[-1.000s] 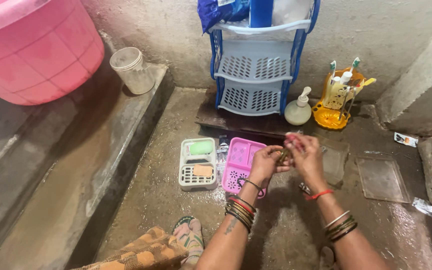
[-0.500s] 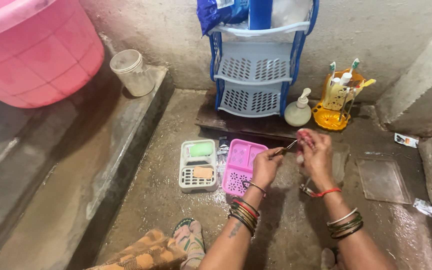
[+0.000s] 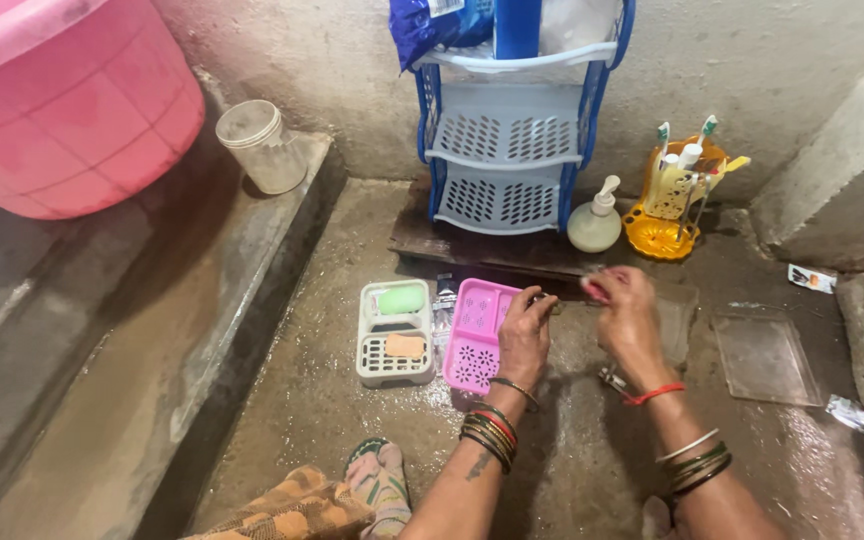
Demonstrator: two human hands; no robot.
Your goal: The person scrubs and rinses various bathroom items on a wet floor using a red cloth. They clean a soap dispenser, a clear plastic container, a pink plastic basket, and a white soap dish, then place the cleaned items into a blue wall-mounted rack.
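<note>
Something small and pinkish (image 3: 595,291), too blurred to name, sits pinched in her right hand (image 3: 627,320); left hand (image 3: 524,335) closed on a thin object above the pink perforated plastic soap tray (image 3: 479,347). Best kept low over the wet concrete floor (image 3: 282,400).

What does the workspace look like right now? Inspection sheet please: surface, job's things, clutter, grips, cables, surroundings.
Surface: wet concrete floor with a raised ledge on the left.
Job's things: small thin item between both hands, too small to identify; pink soap tray under the left hand.
Clutter: white soap dish holding a green and an orange bar; clear tray; small wrappers on the floor at right.
Grips: left hand and right hand pinch the small item close together; grip detail unclear.
Cables: nothing seen.
Surroundings: pink tub, clear jar, blue and white rack, pump bottle, yellow toothbrush holder.
</note>
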